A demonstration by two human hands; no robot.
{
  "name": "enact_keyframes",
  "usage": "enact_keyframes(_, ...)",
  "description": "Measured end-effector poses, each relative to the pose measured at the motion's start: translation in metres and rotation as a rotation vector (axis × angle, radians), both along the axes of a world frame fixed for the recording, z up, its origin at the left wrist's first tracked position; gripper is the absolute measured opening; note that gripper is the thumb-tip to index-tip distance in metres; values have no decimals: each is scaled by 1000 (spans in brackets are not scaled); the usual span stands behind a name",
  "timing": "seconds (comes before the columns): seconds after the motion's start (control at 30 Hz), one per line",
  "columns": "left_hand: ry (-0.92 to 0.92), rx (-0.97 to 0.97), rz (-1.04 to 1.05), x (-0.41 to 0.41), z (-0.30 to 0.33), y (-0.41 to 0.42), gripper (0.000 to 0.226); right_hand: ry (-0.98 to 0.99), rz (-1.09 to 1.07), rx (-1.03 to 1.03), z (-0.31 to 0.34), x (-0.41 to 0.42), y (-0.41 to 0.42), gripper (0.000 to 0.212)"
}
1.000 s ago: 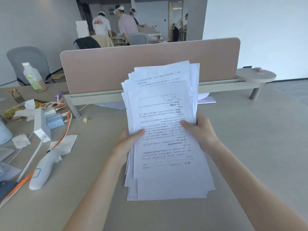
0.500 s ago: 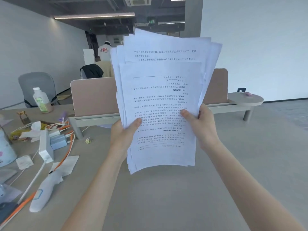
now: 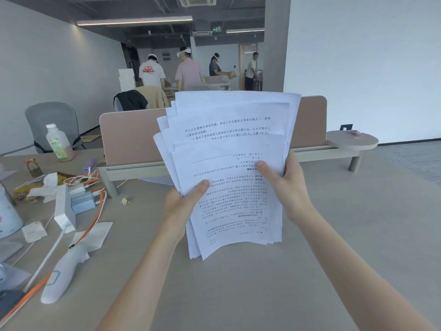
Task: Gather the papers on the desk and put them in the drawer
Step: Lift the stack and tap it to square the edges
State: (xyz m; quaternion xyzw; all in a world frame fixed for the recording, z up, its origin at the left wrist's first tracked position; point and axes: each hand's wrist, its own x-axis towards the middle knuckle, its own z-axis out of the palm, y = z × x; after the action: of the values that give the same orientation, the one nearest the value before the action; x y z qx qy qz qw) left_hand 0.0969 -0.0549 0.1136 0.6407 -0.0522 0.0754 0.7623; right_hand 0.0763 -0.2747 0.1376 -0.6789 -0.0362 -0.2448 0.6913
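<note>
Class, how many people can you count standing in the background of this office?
4. One in a white shirt, one in pink, one in dark grey, one at the doorway. Others may be hidden.

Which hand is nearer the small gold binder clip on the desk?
Left. The left hand holds the papers just right of the binder clip; the right hand grips their far edge.

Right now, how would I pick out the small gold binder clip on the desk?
Start at the pink divider panel across the desk and drop to its grey left foot. Just right of that foot, lying alone on bare desktop, is the gold binder clip. It is the only shiny metal piece there, apart from the orange cables.
</note>
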Motion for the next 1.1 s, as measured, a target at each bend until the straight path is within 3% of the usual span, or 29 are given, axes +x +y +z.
enact_keyframes(0.43,-95,-51,25,6,12,-10,8,-105,-20,-18,24,2,3,28)
enact_keyframes(0.53,-110,-59,4,8,13,-8,11,-180,-69,-90,35,3,-1,39)
enact_keyframes(0.63,-93,-67,-9,9,13,-8,11,-281,-112,-252,46,4,-7,64)
enact_keyframes(0.7,-81,-75,-23,10,13,-10,11,-344,-109,-376,49,5,-10,70)
enact_keyframes(0.83,-55,-64,-40,13,17,-12,11,-344,-196,-588,49,11,-14,42)
enact_keyframes(1.1,-41,8,-80,20,26,-16,11,-324,-271,-508,43,14,-27,24)
